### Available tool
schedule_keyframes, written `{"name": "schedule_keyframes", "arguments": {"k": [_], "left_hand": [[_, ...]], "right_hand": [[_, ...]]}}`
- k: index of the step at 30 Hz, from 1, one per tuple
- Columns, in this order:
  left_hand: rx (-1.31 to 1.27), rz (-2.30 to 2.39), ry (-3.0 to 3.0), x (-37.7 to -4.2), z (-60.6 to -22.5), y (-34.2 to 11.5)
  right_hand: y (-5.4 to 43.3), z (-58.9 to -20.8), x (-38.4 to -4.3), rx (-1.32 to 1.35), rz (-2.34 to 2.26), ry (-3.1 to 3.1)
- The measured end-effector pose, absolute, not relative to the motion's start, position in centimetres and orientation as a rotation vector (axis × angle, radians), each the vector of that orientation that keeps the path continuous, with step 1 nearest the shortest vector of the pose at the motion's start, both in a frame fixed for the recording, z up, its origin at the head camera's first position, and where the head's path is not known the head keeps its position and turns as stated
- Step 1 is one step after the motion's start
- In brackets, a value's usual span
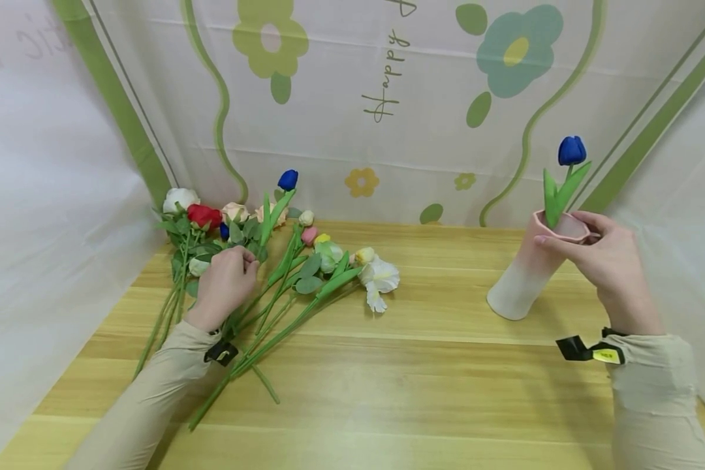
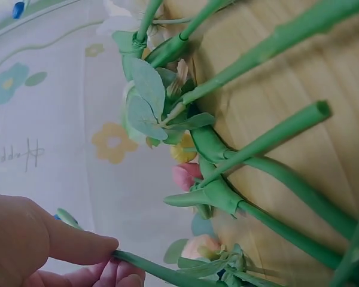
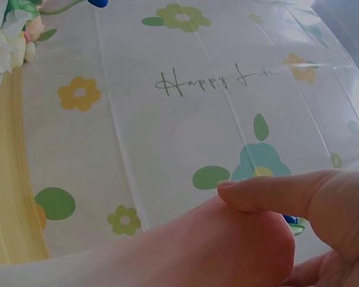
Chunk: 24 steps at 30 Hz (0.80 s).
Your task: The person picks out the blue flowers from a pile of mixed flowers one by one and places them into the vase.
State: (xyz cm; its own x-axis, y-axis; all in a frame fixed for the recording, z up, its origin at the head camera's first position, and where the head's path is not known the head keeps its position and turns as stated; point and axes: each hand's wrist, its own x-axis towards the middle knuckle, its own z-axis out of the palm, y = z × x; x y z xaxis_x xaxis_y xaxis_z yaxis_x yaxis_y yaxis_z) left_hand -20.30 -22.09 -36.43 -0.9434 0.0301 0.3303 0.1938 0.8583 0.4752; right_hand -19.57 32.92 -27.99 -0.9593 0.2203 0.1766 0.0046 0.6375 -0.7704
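My left hand (image 1: 224, 284) pinches the green stem of a blue tulip (image 1: 288, 179), whose bloom stands above the pile of flowers. In the left wrist view the thumb and fingertips meet on that stem (image 2: 149, 268). At the right, my right hand (image 1: 613, 267) grips the rim of a pink-and-white vase (image 1: 525, 274), thumb on the near side. The vase leans to the right with its base at the tabletop. Another blue tulip (image 1: 572, 151) stands in its mouth, its lower stem hidden inside. The right wrist view shows the thumb (image 3: 269, 192) pressed on the vase's pink end.
Around my left hand lie several artificial flowers: a red rose (image 1: 204, 217), a white rose (image 1: 181, 199), a white iris-like bloom (image 1: 380, 281) and a pink bud (image 1: 309, 235). Their stems point toward the front of the wooden table (image 1: 388, 391). A printed curtain (image 1: 352, 78) hangs behind.
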Motion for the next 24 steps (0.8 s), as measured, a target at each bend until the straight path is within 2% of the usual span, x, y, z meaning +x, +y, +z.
{"name": "schedule_keyframes", "arguments": {"k": [24], "left_hand": [[-0.216, -0.798, -2.686, -19.7, -35.9, -21.0]], "right_hand": [[32.9, -28.0, -19.6, -0.165, 1.201, -2.628]]}}
